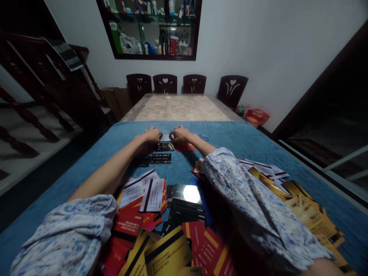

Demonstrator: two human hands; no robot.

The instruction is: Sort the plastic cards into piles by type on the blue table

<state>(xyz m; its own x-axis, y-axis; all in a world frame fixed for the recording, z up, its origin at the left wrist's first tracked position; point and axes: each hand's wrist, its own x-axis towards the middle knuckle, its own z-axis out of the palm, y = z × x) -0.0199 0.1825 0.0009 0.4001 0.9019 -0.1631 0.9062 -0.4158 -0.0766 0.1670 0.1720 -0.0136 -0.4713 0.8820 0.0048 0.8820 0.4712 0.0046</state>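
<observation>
Both my arms stretch forward over the blue cloth. My left hand [153,135] has its fingers curled at the left edge of a pale plastic card [165,138]. At that card's right edge the curled fingers of my right hand [179,133] meet it. Just below lies a black card with gold marks [165,146], and beside it a red-orange card [184,147] sits under my right hand. A blue card [203,137] shows past my right wrist. Closer to me are a black card with white print [161,158] and another dark card [140,161].
Loose piles of cards lie near me: white striped ones [153,194], black ones [186,211], gold ones [168,251] and red ones [126,226]. More gold cards [307,218] spread at the right. Several dark chairs [165,83] stand behind the table's bare far end [184,107].
</observation>
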